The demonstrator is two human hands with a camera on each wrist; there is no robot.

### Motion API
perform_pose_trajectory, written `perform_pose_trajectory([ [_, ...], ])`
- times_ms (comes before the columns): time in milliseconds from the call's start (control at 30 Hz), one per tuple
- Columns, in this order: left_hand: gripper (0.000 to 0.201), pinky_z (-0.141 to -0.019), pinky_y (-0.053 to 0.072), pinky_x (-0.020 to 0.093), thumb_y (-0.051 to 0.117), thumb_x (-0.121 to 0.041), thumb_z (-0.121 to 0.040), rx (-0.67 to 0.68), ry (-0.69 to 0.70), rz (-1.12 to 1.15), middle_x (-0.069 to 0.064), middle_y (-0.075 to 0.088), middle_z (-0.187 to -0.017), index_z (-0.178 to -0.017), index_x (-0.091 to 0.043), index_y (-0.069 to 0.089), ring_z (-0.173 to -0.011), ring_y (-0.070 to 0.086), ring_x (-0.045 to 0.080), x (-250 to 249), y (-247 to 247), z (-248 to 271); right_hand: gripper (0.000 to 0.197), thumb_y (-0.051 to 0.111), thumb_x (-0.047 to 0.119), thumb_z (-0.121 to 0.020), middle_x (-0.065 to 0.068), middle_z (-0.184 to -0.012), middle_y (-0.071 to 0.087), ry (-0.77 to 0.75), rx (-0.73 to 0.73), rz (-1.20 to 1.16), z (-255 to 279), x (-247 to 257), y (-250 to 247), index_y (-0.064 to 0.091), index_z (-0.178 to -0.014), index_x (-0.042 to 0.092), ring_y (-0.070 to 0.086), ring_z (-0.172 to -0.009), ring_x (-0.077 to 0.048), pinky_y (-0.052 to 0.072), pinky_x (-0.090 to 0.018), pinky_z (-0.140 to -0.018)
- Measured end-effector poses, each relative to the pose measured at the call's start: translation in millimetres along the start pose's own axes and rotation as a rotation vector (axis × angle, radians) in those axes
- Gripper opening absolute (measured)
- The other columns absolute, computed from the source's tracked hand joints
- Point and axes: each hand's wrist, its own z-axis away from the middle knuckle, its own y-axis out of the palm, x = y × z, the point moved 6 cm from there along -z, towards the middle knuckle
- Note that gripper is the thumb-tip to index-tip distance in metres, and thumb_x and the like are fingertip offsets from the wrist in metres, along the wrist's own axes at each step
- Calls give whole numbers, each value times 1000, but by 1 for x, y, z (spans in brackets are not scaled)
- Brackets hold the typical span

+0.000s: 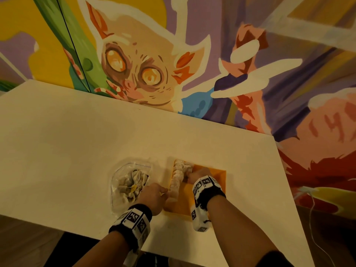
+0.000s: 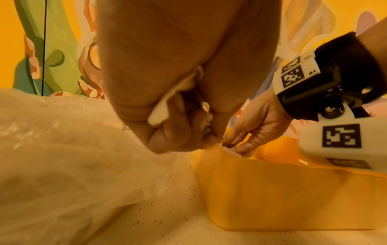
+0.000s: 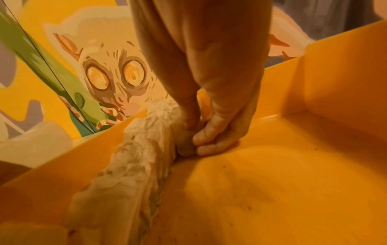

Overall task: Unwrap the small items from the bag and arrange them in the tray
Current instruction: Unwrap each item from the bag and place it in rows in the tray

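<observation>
An orange tray [image 1: 215, 176] lies on the white table, with a row of small pale sachets [image 1: 177, 180] lined up along its left wall. A clear plastic bag [image 1: 119, 170] holding more wrapped sachets lies just left of it. My left hand [image 1: 165, 190] sits at the tray's left rim, between bag and tray. In the left wrist view its fingers [image 2: 178, 137] curl round a piece of white wrapper [image 2: 159, 114]. My right hand [image 3: 191, 137] is inside the tray [image 3: 272, 182] and pinches a small sachet [image 3: 185, 147] against the row [image 3: 136, 157].
The table [image 1: 77, 141] runs far to the left and back, up to a painted mural wall. Its front edge is close under my forearms. A white cable [image 1: 316, 228] hangs off the right side. Brown crumbs speckle the tray floor and the table beside the bag [image 2: 62, 149].
</observation>
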Motion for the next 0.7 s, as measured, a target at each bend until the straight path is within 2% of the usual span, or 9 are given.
perform_pose_trajectory([
  [33,35,-96,49,31,58,-48,-90,-10,0,5,-4,64,-125,-120,-31,67,-112,60,17,-2,-2,1,33,63,34,-91,0,-67,56,-27,40,-50,-3,1,5,49,-63,22,51,-55,-13,45,-17,-41],
  [67,36,-96,47,29,59,-45,-91,-22,-2,15,-3,62,-128,-122,-28,65,-115,58,18,-3,-3,2,27,67,26,-87,-2,-80,61,-60,82,-120,-4,2,10,50,-67,27,58,-67,-16,56,-20,-59],
  [133,35,-91,44,25,62,-39,-91,-56,-7,49,-2,57,-132,-123,-24,63,-117,56,18,-6,-7,5,27,71,16,-83,-4,-97,62,-105,123,-182,-5,3,11,52,-72,33,62,-85,-20,58,-35,-83],
  [200,34,-87,43,23,66,-37,-89,-104,-2,113,0,57,-131,-119,-21,64,-115,56,18,-9,-15,11,27,70,15,-84,-3,-99,62,-134,137,-193,-1,5,8,53,-74,34,62,-86,-19,58,-33,-82],
  [333,32,-87,43,25,74,-34,-82,-182,18,268,-1,62,-119,-109,-19,68,-112,57,20,-11,-33,25,23,67,21,-83,-9,-83,70,-95,44,-90,12,0,-9,55,-64,23,60,-68,-18,48,-24,-57],
  [433,33,-85,43,27,81,-36,-75,-199,54,409,-5,63,-109,-103,-26,66,-107,58,16,-10,-42,33,13,63,14,-78,-9,-84,70,-65,-45,-201,32,2,-17,54,-70,18,67,-71,-24,57,-33,-63],
  [500,39,-85,49,35,86,-39,-66,-174,88,501,-1,67,-99,-99,-35,65,-101,61,21,-11,-47,39,11,65,15,-79,-4,-86,67,-185,-58,-306,51,16,-18,55,-78,21,66,-75,-23,58,-35,-67],
  [567,49,-82,53,42,87,-43,-57,-129,112,533,1,70,-90,-100,-41,63,-92,65,24,-11,-51,44,10,68,14,-82,2,-83,66,-387,30,-371,80,36,-15,60,-81,21,64,-73,-15,53,-28,-62],
  [700,55,-59,48,19,85,-7,-68,-77,206,557,-2,70,-78,-111,-27,56,-62,63,3,-26,-64,65,14,71,12,-85,2,-92,67,-695,324,-347,145,65,-4,67,-91,24,65,-86,-9,55,-24,-75],
])
